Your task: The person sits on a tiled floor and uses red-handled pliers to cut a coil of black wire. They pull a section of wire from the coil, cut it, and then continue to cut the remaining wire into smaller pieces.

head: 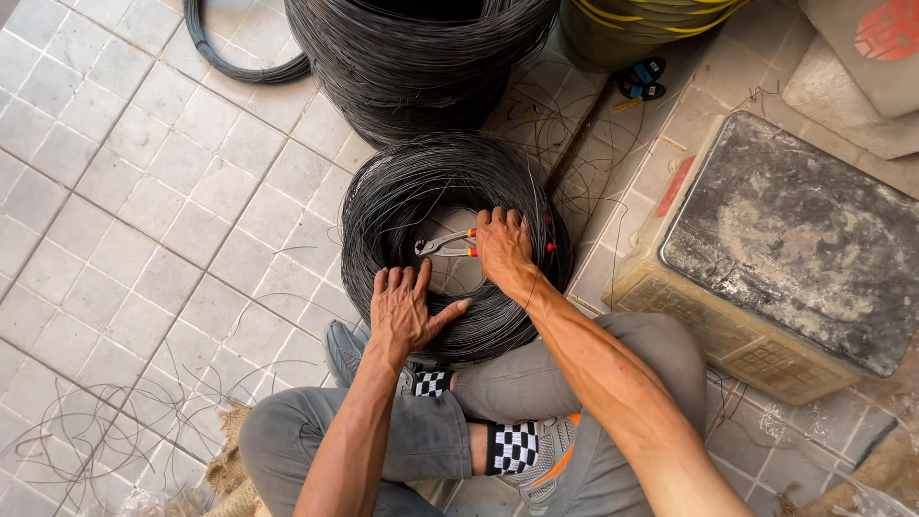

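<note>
A flat coil of thin black wire [402,196] lies on the tiled floor in front of my crossed legs. My left hand [407,311] rests flat on the coil's near edge, fingers spread. My right hand [504,247] grips red-handled pliers [442,246] over the coil's middle, jaws pointing left and slightly apart. The handles are mostly hidden under my fingers.
A larger stack of black wire coils [412,57] stands behind. A dirty flat-topped box [795,249] sits to the right, a yellow-strapped bundle [641,24] at the back. Loose wire offcuts [86,421] litter the tiles at lower left, near burlap [230,469].
</note>
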